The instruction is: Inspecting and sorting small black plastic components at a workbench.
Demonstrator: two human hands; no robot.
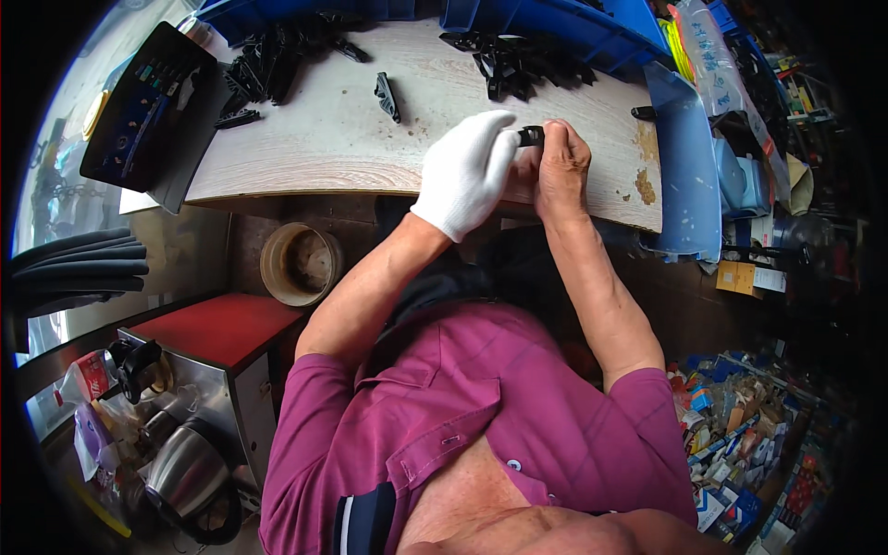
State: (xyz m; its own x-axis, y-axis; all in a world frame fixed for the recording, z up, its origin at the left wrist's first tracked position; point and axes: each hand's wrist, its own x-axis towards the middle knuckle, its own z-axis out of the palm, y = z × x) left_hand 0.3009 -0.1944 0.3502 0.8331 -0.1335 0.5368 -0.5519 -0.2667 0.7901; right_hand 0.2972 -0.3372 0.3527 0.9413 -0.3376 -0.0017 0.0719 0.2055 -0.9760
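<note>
Both hands meet above the near part of the pale wood-grain table [305, 153], holding a small black plastic part [530, 137] between them. My left hand [467, 171], in a white knit glove, pinches the part's left side between thumb and fingers. Bare and curled, my right hand [562, 166] grips its other end; the fingers hide most of it. A single black plastic piece [387, 98] lies on the table to the left of the hands. Beyond it are a heap of black parts [268, 65] on the left and another heap [518, 63] on the right.
Blue bins [564, 28] line the table's far edge. At the left stands a dark tablet-like screen [148, 106]; a light-blue plastic bin [684, 166] borders the right end. Below are a round bucket [301, 265], a red-topped cabinet [222, 324] and a steel kettle [190, 467].
</note>
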